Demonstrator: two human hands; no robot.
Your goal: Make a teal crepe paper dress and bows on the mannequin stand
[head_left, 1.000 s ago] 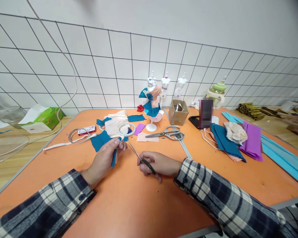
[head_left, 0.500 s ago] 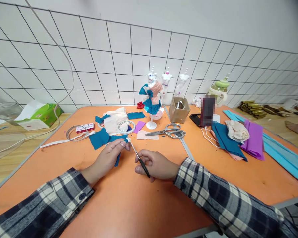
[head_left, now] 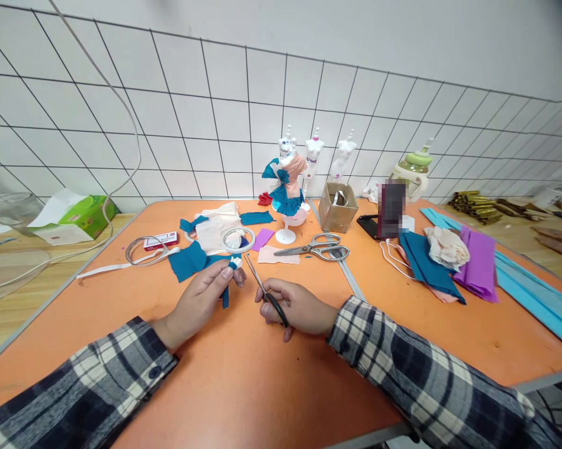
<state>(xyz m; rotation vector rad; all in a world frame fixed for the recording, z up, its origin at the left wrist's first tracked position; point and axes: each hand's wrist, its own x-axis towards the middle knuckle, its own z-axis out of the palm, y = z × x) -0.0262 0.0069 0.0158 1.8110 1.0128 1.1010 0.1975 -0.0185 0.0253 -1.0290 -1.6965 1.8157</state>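
Observation:
Between thumb and fingers, my left hand (head_left: pixel 201 302) pinches a small gathered piece of teal and white crepe paper (head_left: pixel 235 264). A teal strip (head_left: pixel 225 297) hangs below those fingers. My right hand (head_left: pixel 292 305) holds small black-handled scissors (head_left: pixel 274 305), their slim blades slightly parted and pointing up toward the paper, a small gap away from it. Just beyond the hands lie a roll of tape (head_left: pixel 239 247), teal paper pieces (head_left: pixel 188 262), a pale pink sheet (head_left: pixel 271 255) and large metal scissors (head_left: pixel 314 249).
A small dress form (head_left: pixel 287 181) in teal and pink paper stands at the back, near two bare white forms (head_left: pixel 314 149). A cardboard box (head_left: pixel 337 209), phone (head_left: pixel 392 209), bottle (head_left: pixel 415 167) and folded purple paper (head_left: pixel 481 265) sit rightward. A ribbon roll (head_left: pixel 145 251) lies left.
The small scissors have moved right, away from the paper piece, and their blades have parted. My left hand has shifted slightly left with the piece.

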